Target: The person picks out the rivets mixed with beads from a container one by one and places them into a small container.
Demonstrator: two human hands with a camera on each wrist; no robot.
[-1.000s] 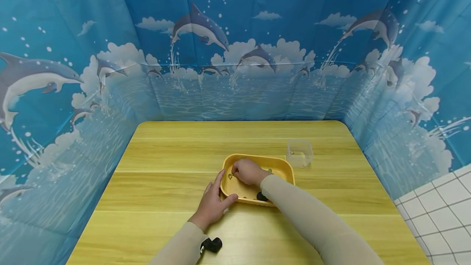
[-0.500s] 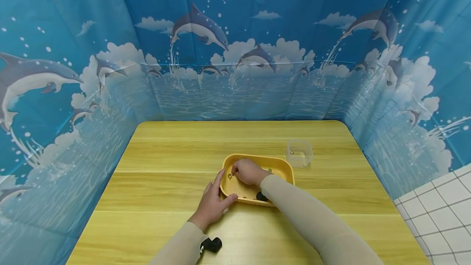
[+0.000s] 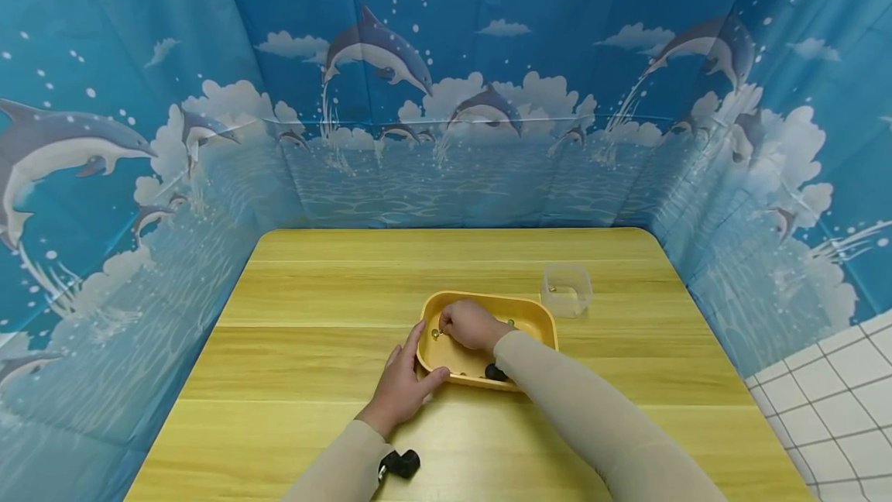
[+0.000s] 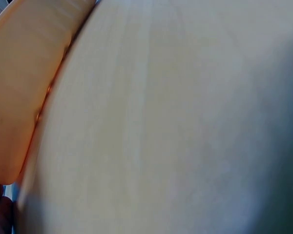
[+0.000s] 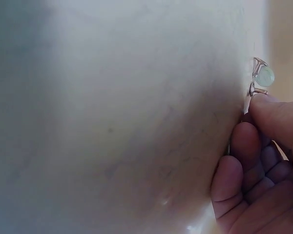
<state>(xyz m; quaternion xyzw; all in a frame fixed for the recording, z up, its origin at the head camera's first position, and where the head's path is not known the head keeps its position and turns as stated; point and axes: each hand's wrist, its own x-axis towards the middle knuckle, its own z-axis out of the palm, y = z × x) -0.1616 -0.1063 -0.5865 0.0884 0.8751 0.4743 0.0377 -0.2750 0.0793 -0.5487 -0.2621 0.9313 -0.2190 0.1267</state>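
In the head view a yellow tray (image 3: 456, 357) lies on the table, with several small metallic or stone-set pieces inside. My left hand (image 3: 404, 387) rests against its near left corner, index finger along the left wall and thumb on the front rim. Inside the tray, my right hand (image 3: 474, 325) has its fingers curled, and its thumb and forefinger pinch a small metal jewellery piece (image 5: 259, 91). Just beyond the thumb tip sits another piece with a round pale green stone (image 5: 264, 76). The pinched piece is mostly covered by the fingers.
A clear plastic box (image 3: 567, 308) stands beyond the tray's right end with a small gold-coloured bit inside. Black wrist camera parts (image 3: 403, 463) show by the left sleeve. A dolphin-print curtain (image 3: 446, 177) borders the wooden table (image 3: 313, 285) on the far side and both flanks.
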